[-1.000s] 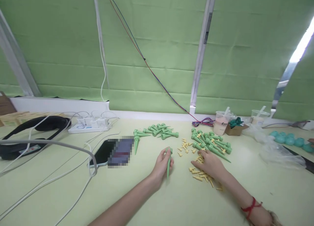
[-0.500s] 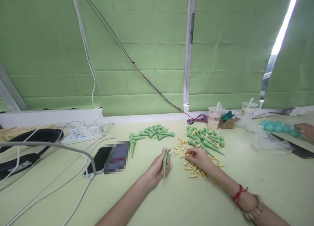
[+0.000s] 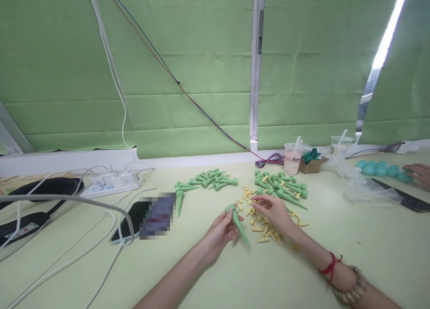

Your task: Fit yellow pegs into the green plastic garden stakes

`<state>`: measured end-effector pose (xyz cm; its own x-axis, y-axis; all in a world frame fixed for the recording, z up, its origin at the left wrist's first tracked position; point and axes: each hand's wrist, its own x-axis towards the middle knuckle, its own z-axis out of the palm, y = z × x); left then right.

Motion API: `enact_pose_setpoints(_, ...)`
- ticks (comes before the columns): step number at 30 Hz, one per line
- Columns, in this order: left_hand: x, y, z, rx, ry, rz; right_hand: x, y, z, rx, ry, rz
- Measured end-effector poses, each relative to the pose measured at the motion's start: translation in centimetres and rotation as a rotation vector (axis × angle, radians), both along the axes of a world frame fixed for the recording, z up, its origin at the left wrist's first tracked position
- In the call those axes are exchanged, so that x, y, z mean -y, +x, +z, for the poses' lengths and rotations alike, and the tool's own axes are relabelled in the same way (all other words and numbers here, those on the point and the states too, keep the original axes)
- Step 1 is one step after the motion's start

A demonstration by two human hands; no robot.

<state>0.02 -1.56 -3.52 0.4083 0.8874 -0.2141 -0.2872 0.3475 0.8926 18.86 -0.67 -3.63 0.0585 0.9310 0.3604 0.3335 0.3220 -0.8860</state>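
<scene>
Counter (image 3: 235, 277): bare pale-green room lies in front of both forearms; the back edge meets the white sill.
Left hand (image 3: 221, 228): grip closed round a green spike (image 3: 238, 220), wide end up-left, tip pointing down-right, just above the counter.
Right hand (image 3: 273, 210): fingertips pinched over the yellow pegs (image 3: 265, 230); whether one is held cannot be told.
Flanks: phone (image 3: 134, 217) and cables to the left, green spike piles (image 3: 282, 188) behind, another person's hand (image 3: 416, 172) at the far right.
Change: half a second ago the spike stood near upright; now it slants toward the right hand.
</scene>
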Motion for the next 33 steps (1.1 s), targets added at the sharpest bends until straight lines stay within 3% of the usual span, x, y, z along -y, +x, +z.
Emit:
enact_pose_setpoints(5, 0.3, 0.3, -0.4, 0.012, 0.045, -0.037, 1.2, -1.3, 0.7, -0.368, -0.269, 0.121)
enact_pose_setpoints(9, 0.4, 0.4, -0.5, 0.022, 0.09, -0.052, 1.6, -1.8, 0.5, -0.509, -0.34, 0.198)
enact_pose_setpoints(14, 0.4, 0.4, -0.4, 0.076, 0.085, -0.005, 1.4, -1.9, 0.2, -0.405, -0.27, 0.21)
enact_pose_setpoints(21, 0.2, 0.2, -0.1, 0.181, -0.007, 0.081, 2.5, -2.0, 1.1, -0.065, 0.06, 0.085)
enact_pose_setpoints(28, 0.2, 0.1, -0.1, 0.201, 0.049, 0.014, 2.5, -2.1, 0.8, -0.11, 0.005, 0.099)
enact_pose_setpoints(33, 0.7, 0.0, 0.2, 0.105, 0.081, 0.044, 2.2, -1.6, 0.7, -0.207, -0.034, 0.092)
